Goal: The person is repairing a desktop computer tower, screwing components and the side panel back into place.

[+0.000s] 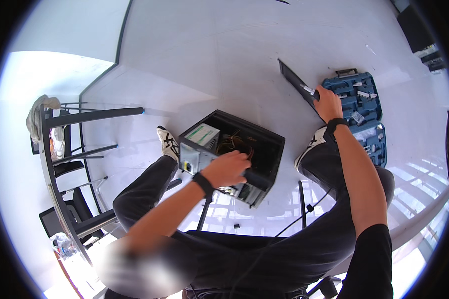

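On the floor between my feet lies an open black computer case (268,149), its inside facing up. A silver power supply (202,135) sits at its left side, with thin coloured wires (229,141) beyond my fingers. My left hand (227,170) is curled over the near part of the case, gripping its frame; the fingertips are partly hidden. Out to the right, my right hand (329,103) is closed on a small tool with a silver end (310,90). This tool lies over a long black panel (294,79), and the fingers hide its other end.
An open blue tool case (366,104) with several tools is just right of my right hand. Table legs (97,117) and chairs (77,207) stand at the left. A black cable (289,225) crosses my lap. My shoes (167,143) flank the computer case.
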`<state>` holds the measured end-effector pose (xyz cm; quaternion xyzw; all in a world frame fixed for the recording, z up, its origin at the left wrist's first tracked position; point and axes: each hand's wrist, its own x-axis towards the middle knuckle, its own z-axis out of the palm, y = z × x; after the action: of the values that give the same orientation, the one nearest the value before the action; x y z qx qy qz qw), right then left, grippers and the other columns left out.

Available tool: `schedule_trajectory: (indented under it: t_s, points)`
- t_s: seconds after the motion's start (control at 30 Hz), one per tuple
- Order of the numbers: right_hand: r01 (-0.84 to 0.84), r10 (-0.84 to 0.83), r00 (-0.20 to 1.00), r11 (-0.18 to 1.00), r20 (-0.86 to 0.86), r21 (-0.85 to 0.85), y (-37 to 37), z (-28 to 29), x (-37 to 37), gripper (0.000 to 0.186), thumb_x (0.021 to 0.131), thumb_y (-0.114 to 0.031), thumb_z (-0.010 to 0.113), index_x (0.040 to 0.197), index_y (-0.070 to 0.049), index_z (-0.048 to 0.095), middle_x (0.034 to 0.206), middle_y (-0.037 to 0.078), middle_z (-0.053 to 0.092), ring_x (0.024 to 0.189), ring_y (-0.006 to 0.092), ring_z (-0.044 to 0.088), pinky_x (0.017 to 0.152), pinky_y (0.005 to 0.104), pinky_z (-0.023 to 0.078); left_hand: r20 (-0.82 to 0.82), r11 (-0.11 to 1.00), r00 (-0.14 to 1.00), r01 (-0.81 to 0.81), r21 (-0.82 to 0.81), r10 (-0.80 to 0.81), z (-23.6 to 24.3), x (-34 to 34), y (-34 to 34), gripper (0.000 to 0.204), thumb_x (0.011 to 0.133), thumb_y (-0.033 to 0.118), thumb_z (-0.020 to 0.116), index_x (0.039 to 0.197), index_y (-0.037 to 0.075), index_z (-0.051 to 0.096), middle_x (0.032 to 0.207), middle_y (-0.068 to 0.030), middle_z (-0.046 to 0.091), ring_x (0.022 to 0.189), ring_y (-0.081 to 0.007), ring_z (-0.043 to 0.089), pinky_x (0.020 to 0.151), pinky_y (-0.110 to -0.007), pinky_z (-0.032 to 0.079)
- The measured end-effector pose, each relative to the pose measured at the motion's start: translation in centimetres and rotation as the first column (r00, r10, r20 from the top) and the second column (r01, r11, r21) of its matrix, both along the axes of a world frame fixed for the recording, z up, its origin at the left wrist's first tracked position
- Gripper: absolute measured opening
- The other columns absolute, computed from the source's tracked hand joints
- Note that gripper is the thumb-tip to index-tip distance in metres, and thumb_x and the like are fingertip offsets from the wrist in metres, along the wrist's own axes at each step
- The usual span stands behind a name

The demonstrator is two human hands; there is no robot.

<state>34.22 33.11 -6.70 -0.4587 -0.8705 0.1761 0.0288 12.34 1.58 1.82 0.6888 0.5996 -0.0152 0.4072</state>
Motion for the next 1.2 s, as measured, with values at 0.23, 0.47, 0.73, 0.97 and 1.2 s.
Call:
schedule_trajectory:
  t_s: [0.23, 0.47, 0.73, 0.97, 1.2]
  points:
    - [-0.017, 0.022, 0.999, 0.992, -0.042, 0.126, 1.1, 3.3, -3.4, 0.029, 0.084, -0.011, 0.072, 0.11, -0.008, 0.059, 0.095, 0.02, 0.072, 0.096, 0.0442, 0.068, 0.081, 0.0548, 0.054, 0.039, 0.962, 0.989, -0.148, 0.23, 0.143, -1.2, -0.1, 1.7, 0.043, 0.087, 0.026, 0.077, 0.124, 0.007, 0.067, 0.113, -0.0079, 0.061, 0.116, -0.0297, 0.055, 0.105, -0.044, 0.042]
    - [0.028, 0.025, 0.973, 0.973, -0.228, 0.227, -2.7, 13.7, -4.8, 0.021, 0.085, -0.011, 0.069, 0.102, -0.006, 0.058, 0.091, 0.019, 0.068, 0.09, 0.0445, 0.066, 0.075, 0.0547, 0.05, -0.228, 0.837, 0.873, -0.292, 0.462, 0.431, -4.1, 4.1, 1.1, 0.049, 0.097, 0.035, 0.062, 0.142, 0.016, 0.058, 0.159, -0.0054, 0.043, 0.148, -0.0299, 0.037, 0.121, -0.049, 0.03]
    - [0.246, -0.136, 0.877, 0.951, -0.462, 0.187, -4.8, 15.3, -1.4, 0.019, 0.085, -0.011, 0.072, 0.1, -0.003, 0.063, 0.084, 0.02, 0.068, 0.081, 0.0442, 0.066, 0.073, 0.0504, 0.05, -0.299, 0.888, 0.851, -0.342, 0.307, 0.431, -3.2, 5.5, -1.9, 0.053, 0.097, 0.034, 0.061, 0.147, 0.016, 0.053, 0.165, -0.0059, 0.034, 0.153, -0.03, 0.031, 0.121, -0.051, 0.03]
    - [0.263, -0.133, 0.858, 0.944, -0.496, 0.202, -3.1, 14.6, -2.1, 0.022, 0.083, -0.013, 0.073, 0.1, -0.004, 0.064, 0.085, 0.022, 0.069, 0.084, 0.0464, 0.066, 0.074, 0.0517, 0.051, 0.071, 0.738, 0.768, -0.632, 0.236, 0.636, -1.2, 6.7, -9.2, 0.041, 0.091, 0.023, 0.066, 0.129, 0.007, 0.063, 0.137, -0.0152, 0.061, 0.131, -0.0372, 0.054, 0.111, -0.047, 0.043]
    - [0.291, -0.143, 0.811, 0.94, -0.567, 0.179, -3.1, 17.5, -4.2, 0.021, 0.082, -0.013, 0.071, 0.1, -0.007, 0.065, 0.086, 0.019, 0.07, 0.087, 0.0454, 0.066, 0.074, 0.052, 0.052, 0.015, 0.65, 0.657, -0.749, 0.129, 0.754, -2.4, 5.5, -12.9, 0.021, 0.088, 0.02, 0.071, 0.101, 0.005, 0.071, 0.101, -0.0146, 0.072, 0.098, -0.0348, 0.069, 0.086, -0.044, 0.055]
